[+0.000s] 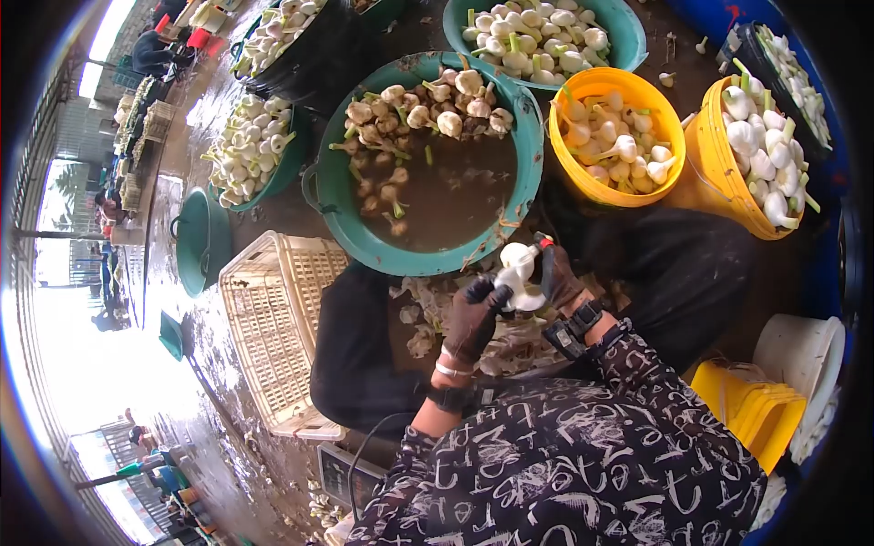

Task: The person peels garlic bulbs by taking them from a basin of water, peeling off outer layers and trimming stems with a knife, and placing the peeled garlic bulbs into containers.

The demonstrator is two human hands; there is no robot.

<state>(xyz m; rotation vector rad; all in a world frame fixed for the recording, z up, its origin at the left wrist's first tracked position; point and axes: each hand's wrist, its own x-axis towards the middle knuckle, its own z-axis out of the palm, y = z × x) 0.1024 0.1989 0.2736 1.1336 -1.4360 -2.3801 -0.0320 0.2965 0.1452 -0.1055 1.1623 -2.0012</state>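
Observation:
My left hand (475, 318), in a dark glove, is closed on the lower left side of a white garlic bulb (519, 264). My right hand (562, 276), also gloved, is closed around a small tool with a red tip (545, 243), held against the bulb's right side. Peelings (514, 344) lie below both hands, between the legs. Just beyond the hands stands a wide green basin (423, 264) with murky water and unpeeled brownish garlic (449, 124). A yellow bucket (672, 127) of cleaner bulbs stands to its right.
Another yellow bucket (706, 173) and a green basin (637, 45), both with white garlic, stand farther right and beyond. A cream crate (273, 337) lies at left near an empty green tub (202, 241). Yellow containers (756, 409) sit at right. Several people work far left.

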